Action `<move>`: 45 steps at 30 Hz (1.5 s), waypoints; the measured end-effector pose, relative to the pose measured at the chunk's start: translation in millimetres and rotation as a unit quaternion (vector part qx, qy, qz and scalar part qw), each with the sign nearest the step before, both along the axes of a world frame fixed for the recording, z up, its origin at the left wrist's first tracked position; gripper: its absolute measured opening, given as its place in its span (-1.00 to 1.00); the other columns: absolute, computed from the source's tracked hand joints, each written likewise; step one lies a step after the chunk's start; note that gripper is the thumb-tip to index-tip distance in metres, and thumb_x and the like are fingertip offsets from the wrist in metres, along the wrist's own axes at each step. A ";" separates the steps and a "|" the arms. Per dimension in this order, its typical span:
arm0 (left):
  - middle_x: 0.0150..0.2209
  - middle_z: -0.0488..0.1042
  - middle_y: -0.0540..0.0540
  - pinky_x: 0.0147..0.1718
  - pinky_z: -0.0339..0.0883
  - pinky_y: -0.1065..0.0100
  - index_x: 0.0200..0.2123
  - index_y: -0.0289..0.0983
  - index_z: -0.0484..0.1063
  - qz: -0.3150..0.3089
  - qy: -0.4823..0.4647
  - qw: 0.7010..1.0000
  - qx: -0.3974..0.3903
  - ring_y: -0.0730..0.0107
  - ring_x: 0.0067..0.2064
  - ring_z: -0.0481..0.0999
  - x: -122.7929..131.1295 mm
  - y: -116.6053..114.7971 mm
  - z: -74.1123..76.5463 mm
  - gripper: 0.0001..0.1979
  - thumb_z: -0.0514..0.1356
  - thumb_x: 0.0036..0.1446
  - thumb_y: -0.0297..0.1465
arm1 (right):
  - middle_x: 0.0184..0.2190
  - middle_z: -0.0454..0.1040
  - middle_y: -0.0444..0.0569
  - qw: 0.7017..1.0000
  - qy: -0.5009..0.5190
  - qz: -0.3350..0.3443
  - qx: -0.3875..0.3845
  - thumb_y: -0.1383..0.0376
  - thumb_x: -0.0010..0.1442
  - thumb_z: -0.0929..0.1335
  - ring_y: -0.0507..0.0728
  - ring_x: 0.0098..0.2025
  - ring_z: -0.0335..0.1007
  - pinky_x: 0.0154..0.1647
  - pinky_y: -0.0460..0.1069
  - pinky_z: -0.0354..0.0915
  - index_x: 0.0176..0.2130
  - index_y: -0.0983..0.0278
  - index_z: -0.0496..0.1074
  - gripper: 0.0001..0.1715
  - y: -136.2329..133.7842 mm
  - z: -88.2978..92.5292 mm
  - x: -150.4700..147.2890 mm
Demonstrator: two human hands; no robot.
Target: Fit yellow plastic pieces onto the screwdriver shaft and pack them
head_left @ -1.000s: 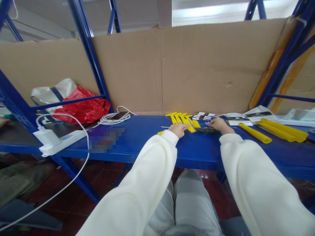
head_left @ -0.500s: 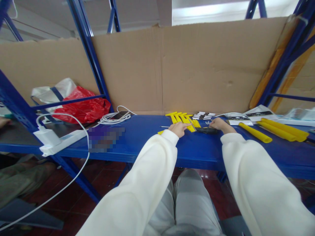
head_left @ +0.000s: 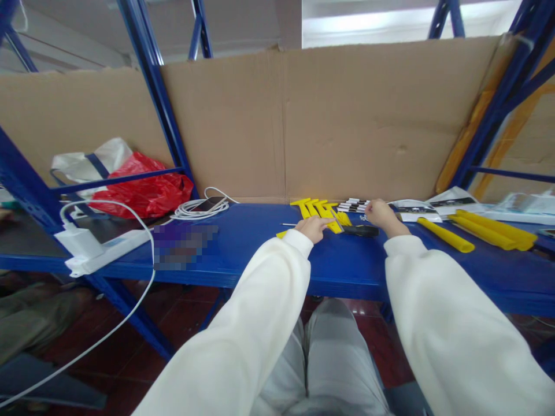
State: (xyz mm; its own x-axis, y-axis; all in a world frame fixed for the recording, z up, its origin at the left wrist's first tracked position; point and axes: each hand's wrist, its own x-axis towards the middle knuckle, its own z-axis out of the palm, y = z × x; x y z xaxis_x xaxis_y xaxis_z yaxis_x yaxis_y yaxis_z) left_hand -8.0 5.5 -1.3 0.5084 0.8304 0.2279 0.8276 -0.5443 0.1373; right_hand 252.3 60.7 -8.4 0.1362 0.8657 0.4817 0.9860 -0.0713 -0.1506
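My left hand (head_left: 313, 229) is closed on a yellow plastic piece (head_left: 335, 226), which lies at the table surface with its far end past my fingertips. A black-handled tool (head_left: 361, 230) lies just right of that piece, and a thin metal rod (head_left: 288, 224) shows left of my hand. Over some small silvery parts (head_left: 365, 218), my right hand (head_left: 381, 215) has its fingers bent together. Whatever they pinch is too small or hidden to make out. Behind my left hand, several yellow T-shaped pieces (head_left: 309, 207) lie in a row, next to several white-and-black strips (head_left: 353, 205).
Long yellow tubes (head_left: 445, 235) and printed packets (head_left: 420, 213) lie on the right of the blue table (head_left: 255, 260). Cardboard (head_left: 368, 121) walls off the back. At left are a coiled white cable (head_left: 197, 211), a power strip (head_left: 108, 252) and a red bag (head_left: 145, 186).
My right hand has lifted off the black-handled tool's end and shifted slightly away from me, toward the small silvery parts. My left hand stays on the yellow piece.
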 end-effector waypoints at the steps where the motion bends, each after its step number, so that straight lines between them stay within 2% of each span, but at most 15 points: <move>1: 0.15 0.54 -0.10 0.16 0.36 0.32 0.37 0.06 0.33 0.000 -0.001 1.000 0.001 0.21 0.21 0.52 0.0 0.3 -0.1 -0.50 -0.01 0.45 -0.39 | -0.25 0.57 0.22 1.000 -0.003 0.016 0.019 0.49 0.15 0.31 0.26 -0.10 0.52 -0.06 0.01 0.36 -0.26 0.36 0.58 -0.76 0.1 0.2 -2.4; 5: 0.15 0.55 -0.11 0.15 0.35 0.33 0.35 0.05 0.35 -0.003 -0.008 1.000 0.009 0.22 0.20 0.52 -0.1 1.7 -1.5 -0.50 0.00 0.44 -0.40 | -0.21 0.54 0.19 0.995 0.022 0.077 0.068 0.47 0.14 0.31 0.27 -0.07 0.47 0.02 0.08 0.35 -0.32 0.30 0.53 -0.81 1.7 0.1 -14.4; 9: 0.12 0.55 -0.12 0.14 0.35 0.34 0.35 0.04 0.35 -0.003 -0.008 1.000 0.014 0.22 0.16 0.53 -0.5 3.6 -3.4 -0.50 0.01 0.43 -0.40 | -0.28 0.52 0.14 0.978 0.110 0.147 0.103 0.44 0.11 0.33 0.27 -0.12 0.46 0.02 0.12 0.36 -0.44 0.25 0.44 -0.86 3.2 -0.1 -31.0; 15: 0.06 0.55 -0.11 0.12 0.37 0.32 0.35 0.03 0.36 -0.004 -0.011 1.000 0.021 0.22 0.12 0.55 -0.2 5.1 -3.7 -0.51 0.05 0.42 -0.38 | -0.44 0.51 -0.05 0.926 0.285 0.242 0.050 0.37 0.05 0.37 0.18 -0.23 0.47 -0.01 0.08 0.37 -0.53 0.21 0.41 -0.86 -4.4 2.6 -58.4; 20: 0.06 0.55 -0.13 0.14 0.37 0.28 0.32 0.03 0.40 -0.017 -0.022 0.999 0.025 0.22 0.12 0.54 1.1 3.1 -2.7 -0.52 0.06 0.41 -0.41 | -0.41 0.54 -0.07 0.904 0.327 0.270 0.043 0.38 0.02 0.39 0.15 -0.20 0.49 0.06 0.09 0.35 -0.54 0.22 0.43 -0.87 -9.3 2.6 -68.6; 27: -0.01 0.54 -0.16 0.09 0.40 0.24 0.31 0.03 0.42 -0.036 -0.006 0.999 0.040 0.18 0.09 0.55 2.7 1.4 -4.2 -0.52 0.03 0.42 -0.43 | -0.43 0.52 -0.06 0.920 0.260 0.291 0.038 0.36 0.05 0.40 0.18 -0.19 0.48 0.10 0.13 0.35 -0.54 0.21 0.43 -0.85 -0.6 -1.8 -64.8; 34: 0.02 0.52 -0.18 0.07 0.40 0.22 0.34 0.02 0.38 -0.034 0.035 0.998 0.050 0.14 0.11 0.54 3.3 -6.3 0.8 -0.49 -0.02 0.43 -0.43 | -0.35 0.53 0.01 0.944 0.183 0.267 0.057 0.32 0.09 0.40 0.22 -0.14 0.46 0.14 0.19 0.33 -0.48 0.22 0.51 -0.88 6.3 -6.5 -60.6; 38: 0.02 0.50 -0.19 0.04 0.39 0.24 0.35 -0.01 0.37 -0.037 0.058 0.996 0.052 0.15 0.11 0.53 3.0 -11.5 4.6 -0.48 -0.05 0.42 -0.44 | -0.33 0.53 0.02 0.952 0.168 0.248 0.060 0.30 0.10 0.40 0.22 -0.14 0.46 0.16 0.18 0.32 -0.43 0.22 0.57 -0.88 7.3 -8.2 -61.1; 45: 0.03 0.49 -0.20 0.05 0.37 0.22 0.36 0.00 0.35 -0.047 0.062 0.995 0.055 0.13 0.10 0.52 3.0 -11.4 3.4 -0.46 -0.05 0.41 -0.46 | -0.36 0.54 0.00 0.954 0.182 0.231 0.061 0.31 0.07 0.40 0.23 -0.14 0.45 0.17 0.19 0.31 -0.46 0.23 0.56 -0.88 3.8 -6.1 -64.8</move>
